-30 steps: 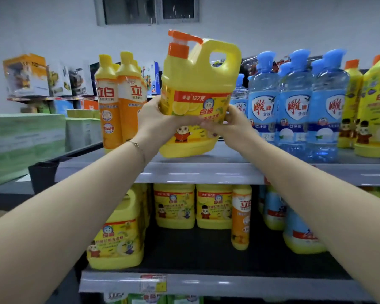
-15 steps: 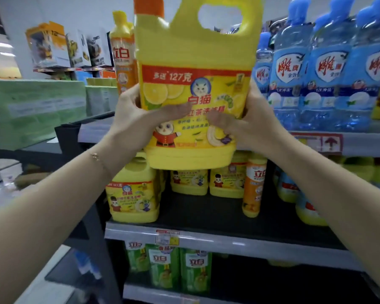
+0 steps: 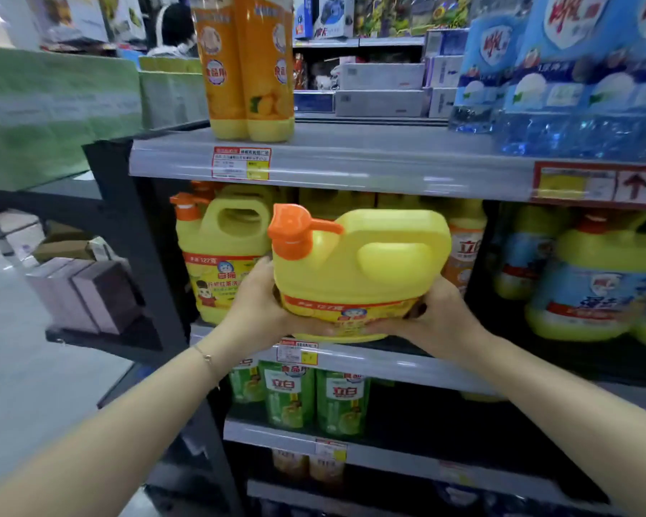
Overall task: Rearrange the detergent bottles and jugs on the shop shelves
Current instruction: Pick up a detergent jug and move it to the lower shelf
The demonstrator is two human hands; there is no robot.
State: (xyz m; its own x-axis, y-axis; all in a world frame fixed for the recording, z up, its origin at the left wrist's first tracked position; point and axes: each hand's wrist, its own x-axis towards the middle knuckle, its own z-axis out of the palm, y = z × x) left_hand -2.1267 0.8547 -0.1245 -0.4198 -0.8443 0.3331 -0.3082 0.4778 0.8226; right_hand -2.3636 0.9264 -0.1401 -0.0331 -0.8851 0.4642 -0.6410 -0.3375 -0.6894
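Both hands, left (image 3: 256,311) and right (image 3: 439,315), curl their fingers (image 3: 418,309) round a yellow plastic orange-capped detergent jug (image 3: 358,270) at the grey middle shelf (image 3: 407,367) edge.

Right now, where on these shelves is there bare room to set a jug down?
Top shelf: bare between the orange bottles and the blue bottles. Middle shelf crowded: yellow jugs left, blue-label jugs right, held jug between them in the left hand and right hand.

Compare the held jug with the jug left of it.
The held jug, gripped low by left hand and right hand, tilts toward the camera; the shelf jug stands upright. The held jug's label barely shows; the shelf jug's faces out. Both are yellow with orange pumps.
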